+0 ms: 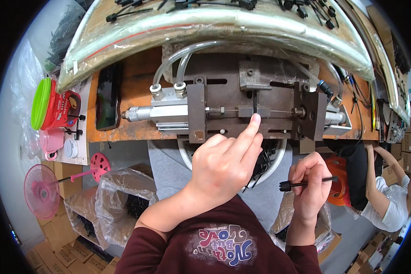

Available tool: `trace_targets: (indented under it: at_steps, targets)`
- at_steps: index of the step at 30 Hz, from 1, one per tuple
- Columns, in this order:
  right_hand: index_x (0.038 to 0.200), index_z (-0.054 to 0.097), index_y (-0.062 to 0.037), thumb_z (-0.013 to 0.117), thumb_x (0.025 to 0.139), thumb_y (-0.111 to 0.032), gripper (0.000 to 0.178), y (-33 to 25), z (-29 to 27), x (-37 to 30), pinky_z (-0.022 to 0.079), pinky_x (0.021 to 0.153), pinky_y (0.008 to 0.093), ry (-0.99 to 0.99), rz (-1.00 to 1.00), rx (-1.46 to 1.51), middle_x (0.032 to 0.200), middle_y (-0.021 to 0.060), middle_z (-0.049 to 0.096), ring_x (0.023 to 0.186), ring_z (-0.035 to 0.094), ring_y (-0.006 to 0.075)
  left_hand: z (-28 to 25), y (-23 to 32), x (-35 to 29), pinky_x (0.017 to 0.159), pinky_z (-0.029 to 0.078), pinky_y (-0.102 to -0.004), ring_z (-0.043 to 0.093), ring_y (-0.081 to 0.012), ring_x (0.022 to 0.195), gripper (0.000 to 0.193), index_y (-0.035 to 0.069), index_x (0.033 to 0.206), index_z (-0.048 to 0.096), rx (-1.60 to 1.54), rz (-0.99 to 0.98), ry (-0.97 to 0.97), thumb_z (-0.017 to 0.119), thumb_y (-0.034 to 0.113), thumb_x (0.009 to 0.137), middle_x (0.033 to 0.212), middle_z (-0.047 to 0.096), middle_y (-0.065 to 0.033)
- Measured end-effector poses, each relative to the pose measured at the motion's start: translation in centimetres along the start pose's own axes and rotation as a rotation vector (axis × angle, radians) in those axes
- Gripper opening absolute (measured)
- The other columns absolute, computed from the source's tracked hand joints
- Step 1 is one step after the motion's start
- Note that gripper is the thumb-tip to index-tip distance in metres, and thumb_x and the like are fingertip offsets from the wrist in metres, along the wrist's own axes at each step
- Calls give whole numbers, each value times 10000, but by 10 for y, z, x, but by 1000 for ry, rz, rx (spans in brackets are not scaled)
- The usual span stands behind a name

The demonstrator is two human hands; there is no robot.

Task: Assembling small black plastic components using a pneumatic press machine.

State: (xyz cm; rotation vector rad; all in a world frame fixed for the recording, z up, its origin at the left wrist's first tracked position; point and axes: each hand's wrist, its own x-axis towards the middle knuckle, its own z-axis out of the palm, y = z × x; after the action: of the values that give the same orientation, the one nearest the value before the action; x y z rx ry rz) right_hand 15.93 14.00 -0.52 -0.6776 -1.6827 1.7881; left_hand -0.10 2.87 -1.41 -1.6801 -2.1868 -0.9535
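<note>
My left hand [228,160] reaches up to a metal clamping fixture [223,98], its index finger stretched out. The fingertip rests on the lower end of a thin black rod [255,101] that stands upright in the middle of the fixture, below a small grey metal block [255,80]. My left thumb is hidden, and the other fingers are partly bent. Lower right, apart from the fixture, my right hand [311,182] closes round a black plastic stem [299,184]. The stem lies nearly level, with its knobbed head sticking out to the left.
Air cylinders [171,112] with clear hoses flank the fixture. Above it, a shelf [214,20] carries loose black parts. A white-rimmed tub [281,157] of black pieces is under my hands. A dark phone [107,98], red bucket [61,107] and pink fan [42,191] stand left; another person [388,201] sits right.
</note>
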Motion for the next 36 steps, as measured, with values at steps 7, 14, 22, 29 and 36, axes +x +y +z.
trace_targets:
  at_steps: [7, 14, 22, 29, 36]
  targets:
    - [758, 529, -38, 689, 888, -30, 206, -20, 15, 24, 332, 360, 195, -64, 128, 235, 589, 27, 570, 407, 478, 49, -28, 10, 3, 678, 584, -288, 725, -204, 853, 400, 56, 1069, 740, -664, 72, 10, 852, 124, 691, 1006, 734, -77]
    - [915, 586, -19, 719, 879, -81, 152, -64, 43, 80, 325, 388, 178, -204, 85, 91, 643, -2, 595, 470, 504, 30, -50, 6, 4, 652, 576, -283, 696, -184, 781, 359, 44, 1025, 753, -606, -12, 105, 860, 75, 683, 992, 685, -76]
    - [961, 697, -14, 731, 822, -173, 214, -109, 73, 219, 499, 801, 335, -160, -774, -813, 894, 102, 682, 881, 626, 194, -13, -1, -8, 684, 560, -270, 687, -189, 768, 277, -1, 964, 702, -312, -49, 30, 816, 66, 720, 1249, 638, -182]
    - [961, 717, -12, 730, 690, -138, 299, -112, 132, 283, 543, 847, 420, -175, -621, -1459, 997, 204, 702, 979, 673, 336, 0, -1, -6, 598, 512, -262, 658, -170, 658, 235, 34, 930, 693, -19, -2, -25, 782, 101, 724, 1267, 654, -133]
    - [945, 746, -15, 786, 705, -159, 283, -138, 101, 286, 548, 831, 375, -462, -569, -1476, 951, 182, 731, 906, 695, 306, 1, -5, -4, 612, 513, -270, 653, -167, 642, 229, 34, 918, 691, -57, 2, -25, 783, 97, 718, 1272, 653, -129]
